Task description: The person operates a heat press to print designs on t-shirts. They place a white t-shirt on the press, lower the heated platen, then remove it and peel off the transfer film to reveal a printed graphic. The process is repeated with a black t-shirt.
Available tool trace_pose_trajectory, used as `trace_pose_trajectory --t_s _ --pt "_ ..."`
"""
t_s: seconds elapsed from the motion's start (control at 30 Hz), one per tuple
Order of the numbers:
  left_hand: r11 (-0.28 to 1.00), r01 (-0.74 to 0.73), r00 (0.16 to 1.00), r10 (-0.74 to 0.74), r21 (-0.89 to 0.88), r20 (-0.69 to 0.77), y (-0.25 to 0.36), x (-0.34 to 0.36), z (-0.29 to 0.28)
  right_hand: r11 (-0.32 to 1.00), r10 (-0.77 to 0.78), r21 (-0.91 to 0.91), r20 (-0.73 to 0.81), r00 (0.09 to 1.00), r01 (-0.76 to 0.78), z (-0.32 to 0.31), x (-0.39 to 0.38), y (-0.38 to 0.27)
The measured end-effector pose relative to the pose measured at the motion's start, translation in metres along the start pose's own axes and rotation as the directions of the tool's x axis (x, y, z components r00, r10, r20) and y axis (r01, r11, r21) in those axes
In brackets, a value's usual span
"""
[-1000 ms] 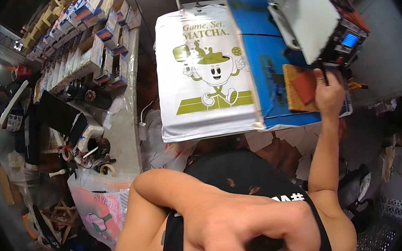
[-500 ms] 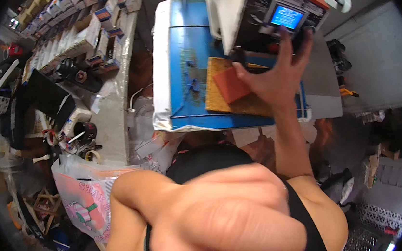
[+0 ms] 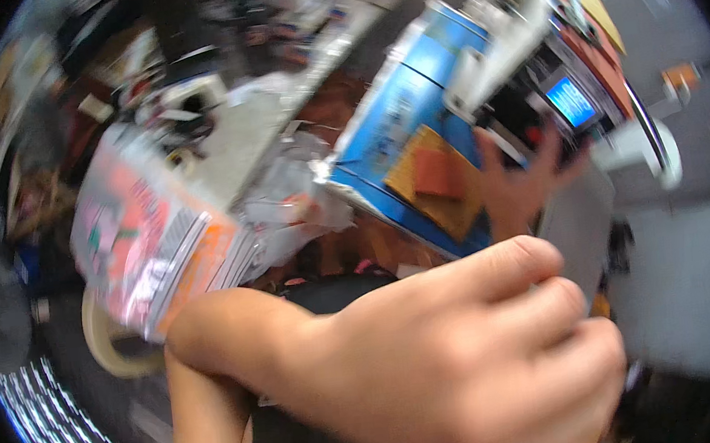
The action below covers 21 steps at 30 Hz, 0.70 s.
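Close up, my left hand (image 3: 462,356) fills the lower middle, its fingers curled in. Whatever they may hold is hidden on the underside. Farther off, my right hand (image 3: 522,184) is smeared by motion, but its fingers look spread. It is in front of a dark machine with an orange top and a lit blue display (image 3: 567,103). Whether the fingers touch the machine I cannot tell. Beside that hand, a small red-orange square (image 3: 438,174) rests on a larger yellow-brown pad (image 3: 427,156). Both lie on a blue table (image 3: 406,88).
A clear plastic bag with a pink print (image 3: 130,235) stands at the left. Behind it runs a pale bench (image 3: 252,125) crowded with boxes and tools. A rounded white part (image 3: 665,153) juts out right of the machine.
The whole view has swung, so the table and machine now appear tilted and farther right. My left hand has shifted right and shows its back. My right hand stays near the machine.
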<state>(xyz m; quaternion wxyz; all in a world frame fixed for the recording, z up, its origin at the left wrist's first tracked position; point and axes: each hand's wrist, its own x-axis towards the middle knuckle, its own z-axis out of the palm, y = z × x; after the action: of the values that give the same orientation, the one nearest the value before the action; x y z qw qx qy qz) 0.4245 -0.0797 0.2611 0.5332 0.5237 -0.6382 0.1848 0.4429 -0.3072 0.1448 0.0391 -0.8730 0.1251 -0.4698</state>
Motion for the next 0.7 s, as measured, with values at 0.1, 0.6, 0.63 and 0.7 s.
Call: trace_pose_trajectory --t_s 0.1,0.6,0.63,0.7 --pt "0.916 0.402 0.915 -0.401 -0.01 0.036 0.004 -0.061 0.031 0.947 -0.061 0.309 -0.076 0.995 0.082 -0.018 -0.009 0.014" --pt "-0.556 0.758 -0.43 -0.029 -0.343 -0.903 0.347 -0.464 0.233 -0.118 -0.989 0.992 -0.113 0.096 -0.04 -0.092 -0.229 -0.194" --pt "-0.562 0.743 -0.358 0.124 -0.363 -0.925 0.38 -0.476 0.246 -0.157 -0.987 0.984 -0.155 0.031 -0.087 -0.113 -0.251 -0.21" --pt "-0.604 0.631 -0.275 0.413 -0.487 -0.868 0.449 -0.507 0.273 -0.236 -0.958 0.95 -0.262 -0.114 -0.207 -0.163 -0.305 -0.248"
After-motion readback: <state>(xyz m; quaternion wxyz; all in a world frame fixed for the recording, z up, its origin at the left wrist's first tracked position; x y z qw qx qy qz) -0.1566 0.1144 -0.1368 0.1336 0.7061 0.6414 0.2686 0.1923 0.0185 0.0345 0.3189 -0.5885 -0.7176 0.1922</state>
